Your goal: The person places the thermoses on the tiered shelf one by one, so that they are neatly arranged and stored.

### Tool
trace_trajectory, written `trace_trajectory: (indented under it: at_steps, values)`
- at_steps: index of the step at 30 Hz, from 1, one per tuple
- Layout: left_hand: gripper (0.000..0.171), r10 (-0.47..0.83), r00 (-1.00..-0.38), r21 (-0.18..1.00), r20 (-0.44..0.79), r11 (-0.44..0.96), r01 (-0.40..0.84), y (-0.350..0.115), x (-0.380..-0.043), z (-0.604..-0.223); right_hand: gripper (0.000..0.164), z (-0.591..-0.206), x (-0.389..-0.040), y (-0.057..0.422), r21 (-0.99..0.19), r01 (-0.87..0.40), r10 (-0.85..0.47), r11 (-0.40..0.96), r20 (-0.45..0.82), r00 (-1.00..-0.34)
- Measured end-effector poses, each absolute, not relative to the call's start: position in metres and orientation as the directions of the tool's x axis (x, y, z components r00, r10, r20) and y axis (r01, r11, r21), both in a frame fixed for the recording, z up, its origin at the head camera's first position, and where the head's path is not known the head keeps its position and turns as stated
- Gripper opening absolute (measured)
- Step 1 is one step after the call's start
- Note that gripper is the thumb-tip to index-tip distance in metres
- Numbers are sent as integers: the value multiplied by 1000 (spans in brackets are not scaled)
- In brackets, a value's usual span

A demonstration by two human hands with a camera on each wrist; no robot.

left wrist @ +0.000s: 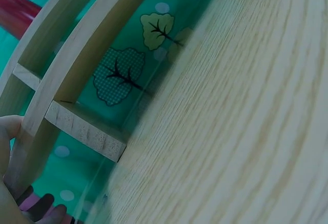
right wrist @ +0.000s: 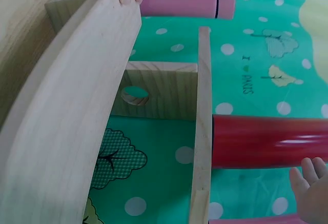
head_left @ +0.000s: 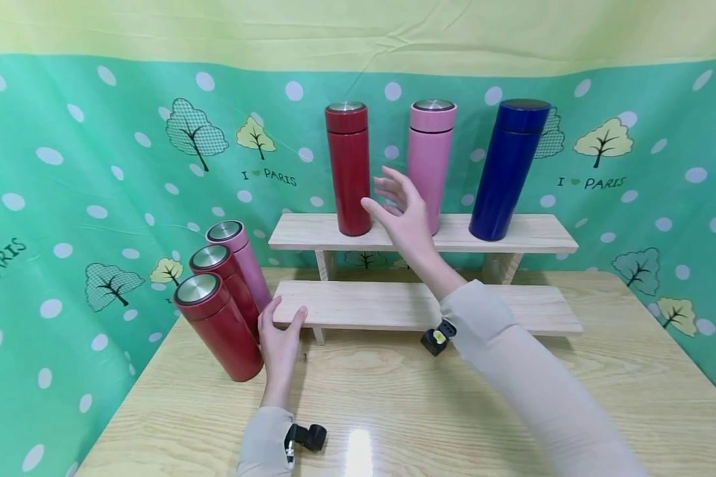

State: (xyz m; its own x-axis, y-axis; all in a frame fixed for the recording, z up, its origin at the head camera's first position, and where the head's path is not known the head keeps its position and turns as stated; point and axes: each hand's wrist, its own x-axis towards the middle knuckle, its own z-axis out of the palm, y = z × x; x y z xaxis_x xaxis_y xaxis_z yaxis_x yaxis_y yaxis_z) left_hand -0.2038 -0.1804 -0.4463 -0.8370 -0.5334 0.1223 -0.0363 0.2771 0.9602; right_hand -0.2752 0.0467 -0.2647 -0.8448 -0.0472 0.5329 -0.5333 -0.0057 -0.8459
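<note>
A wooden shelf with two steps stands on the tabletop. The right hand is up in front of the shelf's high step. Its grip is wide, with the thumb apart from the fingers, and it holds nothing. It is near the high red bottle and the high pink bottle. I cannot tell if it touches either one. Both bottles stand on the shelf's high step, the red one left of the middle and the pink one a bit right of it. A blue bottle stands on the same step, nearer the shelf's right end.

The left hand is at the left end of the shelf's low step. Its thumb and a finger rest on the top of the wood. I cannot tell if its grip is squeezing the wood.

Three more bottles stand to the left of the shelf: a front red bottle, a middle red bottle and a back pink bottle. The left hand is between them and the shelf. Behind the shelf hangs a green cloth with white dots and little trees.
</note>
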Motion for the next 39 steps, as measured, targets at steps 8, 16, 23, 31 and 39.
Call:
trace_trajectory:
  at_steps: [8,16,23,31,39]
  values:
    - [61,-533,-837,961,124,274,-32,-181,-204,-447,52,-271,-246,63,-805,-592,-62,-35,593,-803]
    - [61,-533,-837,959,127,281,-33,-181,-205,-446,47,-283,-225,79,-777,-626,-50,-75,629,-775]
    - [61,-530,-839,959,126,282,-34,-181,-205,-447,47,-294,-208,93,-795,-603,-96,-64,606,-789]
    - [60,-527,-841,957,122,286,-40,-181,-205,-446,47,-308,-188,111,-831,-556,-158,5,549,-821]
    - [61,-526,-842,961,118,273,-36,-182,-204,-446,45,-322,-175,130,-834,-550,-149,37,540,-828]
